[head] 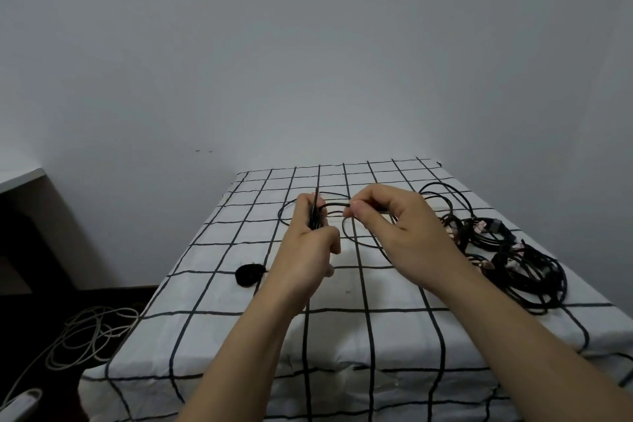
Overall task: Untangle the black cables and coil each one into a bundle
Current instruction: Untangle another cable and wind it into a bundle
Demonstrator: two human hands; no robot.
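Note:
Over the middle of the checked table my left hand [313, 243] is closed around a small bunch of loops of a thin black cable [337, 205]. My right hand [394, 219] pinches the same cable between thumb and fingers just to the right. More of that cable lies in loose loops on the cloth below and behind both hands. A pile of tangled black cables [513, 257] with plugs lies at the right of the table.
The table [239, 325] wears a white cloth with a black grid. A small black coiled bundle [249, 274] lies left of my left wrist. White cable [85, 336] is heaped on the dark floor at the left. A grey wall stands behind.

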